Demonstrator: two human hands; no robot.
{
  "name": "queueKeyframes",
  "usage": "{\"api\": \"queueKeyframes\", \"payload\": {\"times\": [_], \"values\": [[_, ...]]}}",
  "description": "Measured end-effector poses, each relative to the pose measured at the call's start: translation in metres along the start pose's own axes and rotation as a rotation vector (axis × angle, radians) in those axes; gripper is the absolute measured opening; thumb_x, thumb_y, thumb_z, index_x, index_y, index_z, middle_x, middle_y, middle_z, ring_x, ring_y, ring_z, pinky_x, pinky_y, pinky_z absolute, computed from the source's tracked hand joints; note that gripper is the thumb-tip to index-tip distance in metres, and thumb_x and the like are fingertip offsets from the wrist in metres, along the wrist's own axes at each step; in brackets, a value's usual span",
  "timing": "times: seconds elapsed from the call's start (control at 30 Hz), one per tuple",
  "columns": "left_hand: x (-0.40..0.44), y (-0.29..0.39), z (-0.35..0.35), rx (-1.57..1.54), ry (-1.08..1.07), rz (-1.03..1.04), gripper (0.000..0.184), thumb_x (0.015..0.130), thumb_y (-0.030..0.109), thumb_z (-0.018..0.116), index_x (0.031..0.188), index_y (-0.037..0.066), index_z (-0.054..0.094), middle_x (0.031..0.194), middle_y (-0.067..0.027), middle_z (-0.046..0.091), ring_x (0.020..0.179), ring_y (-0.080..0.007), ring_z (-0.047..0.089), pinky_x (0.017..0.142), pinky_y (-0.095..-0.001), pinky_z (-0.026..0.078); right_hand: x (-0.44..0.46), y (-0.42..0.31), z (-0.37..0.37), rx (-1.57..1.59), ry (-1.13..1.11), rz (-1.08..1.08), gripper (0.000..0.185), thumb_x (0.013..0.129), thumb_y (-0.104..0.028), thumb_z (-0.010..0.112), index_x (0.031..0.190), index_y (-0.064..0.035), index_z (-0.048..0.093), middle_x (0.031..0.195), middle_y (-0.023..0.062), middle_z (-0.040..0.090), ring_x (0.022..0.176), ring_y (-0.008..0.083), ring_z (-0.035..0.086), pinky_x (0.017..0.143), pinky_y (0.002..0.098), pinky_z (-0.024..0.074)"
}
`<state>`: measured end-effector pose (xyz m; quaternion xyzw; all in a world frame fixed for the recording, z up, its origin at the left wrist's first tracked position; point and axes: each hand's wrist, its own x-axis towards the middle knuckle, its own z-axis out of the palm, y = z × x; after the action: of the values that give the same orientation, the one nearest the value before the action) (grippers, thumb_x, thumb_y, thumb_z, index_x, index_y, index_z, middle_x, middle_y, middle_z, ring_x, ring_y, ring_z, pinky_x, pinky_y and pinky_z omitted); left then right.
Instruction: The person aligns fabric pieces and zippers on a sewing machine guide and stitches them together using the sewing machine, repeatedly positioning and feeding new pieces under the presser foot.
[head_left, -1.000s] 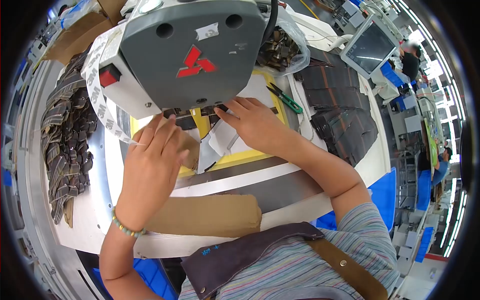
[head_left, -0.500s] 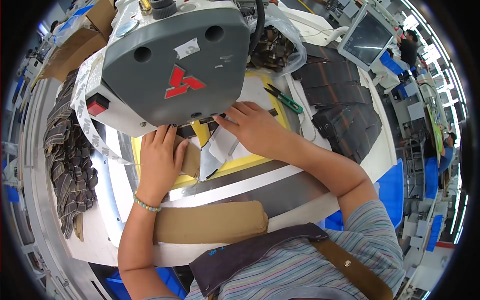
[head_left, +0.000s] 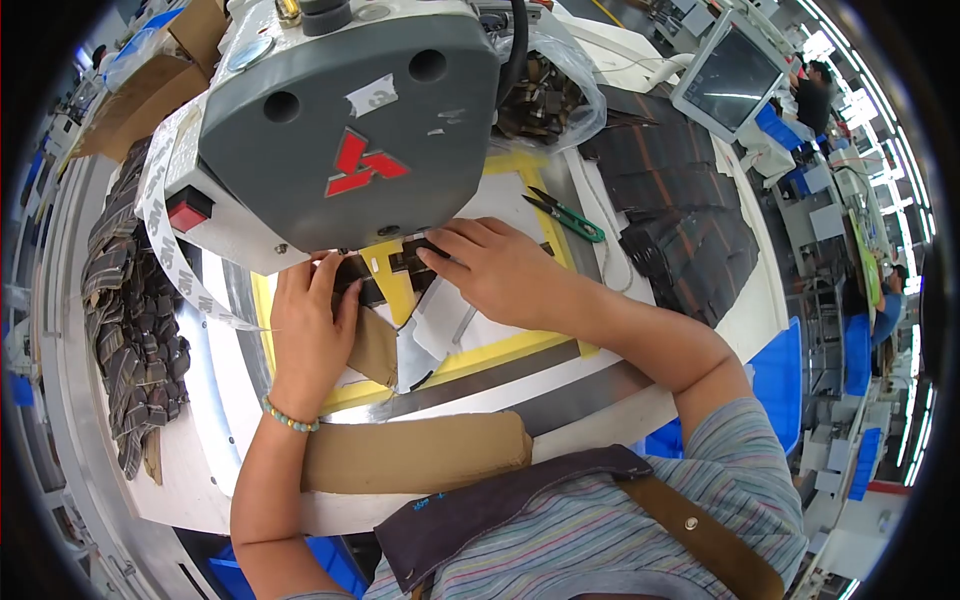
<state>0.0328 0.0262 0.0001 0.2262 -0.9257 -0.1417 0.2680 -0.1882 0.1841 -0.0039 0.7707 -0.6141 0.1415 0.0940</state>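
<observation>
Beneath the grey sewing machine head (head_left: 350, 120), a yellow-edged template (head_left: 480, 362) lies on the metal bed. A dark fabric strip (head_left: 372, 290) crosses it under my fingers. My left hand (head_left: 312, 325) has its thumb and fingers closed on the strip's left part; its fingertips are partly hidden by the machine. On the right part, my right hand (head_left: 505, 275) grips the dark fabric with bent fingers. Between the hands sits a yellow tapered piece (head_left: 393, 290), with a brown card flap (head_left: 373, 348) beside it. The needle area is hidden behind the machine head.
Green-handled thread snips (head_left: 570, 218) lie right of my right hand. Dark striped fabric pieces are stacked at left (head_left: 130, 340) and right (head_left: 690, 220). A brown padded bar (head_left: 420, 452) lies before me. A monitor (head_left: 730, 75) stands at back right.
The yellow-edged template has slid toward me, exposing more of the dark strip and yellow piece. Both hands have shifted slightly toward me too, keeping to the fabric.
</observation>
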Motion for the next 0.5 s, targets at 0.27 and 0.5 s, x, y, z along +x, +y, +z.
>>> {"api": "queueKeyframes", "payload": {"times": [0.27,0.5], "values": [[0.01,0.001,-0.019,-0.313,-0.325,-0.039,0.019,0.092,0.003,0.07,0.111,-0.002,0.07,0.099,-0.0188,0.069,0.084,-0.0414,0.068,0.079,-0.0449,0.055,0.009,0.001,-0.011,0.388,-0.151,0.224,0.031,0.089,-0.003,0.06,0.117,0.0043,0.071,0.11,0.0205,0.064,0.098,0.0391,0.069,0.086,0.0478,0.0572],[-0.018,0.069,-0.102,-0.327,-0.67,-0.049,0.028,0.09,0.01,0.076,0.115,-0.001,0.071,0.093,-0.0189,0.067,0.081,-0.0396,0.068,0.073,-0.0439,0.054,-0.024,-0.034,-0.108,0.477,-0.437,-0.017,0.02,0.093,-0.008,0.059,0.107,0.0023,0.069,0.11,0.0199,0.063,0.101,0.0372,0.068,0.085,0.0468,0.0568]]}}
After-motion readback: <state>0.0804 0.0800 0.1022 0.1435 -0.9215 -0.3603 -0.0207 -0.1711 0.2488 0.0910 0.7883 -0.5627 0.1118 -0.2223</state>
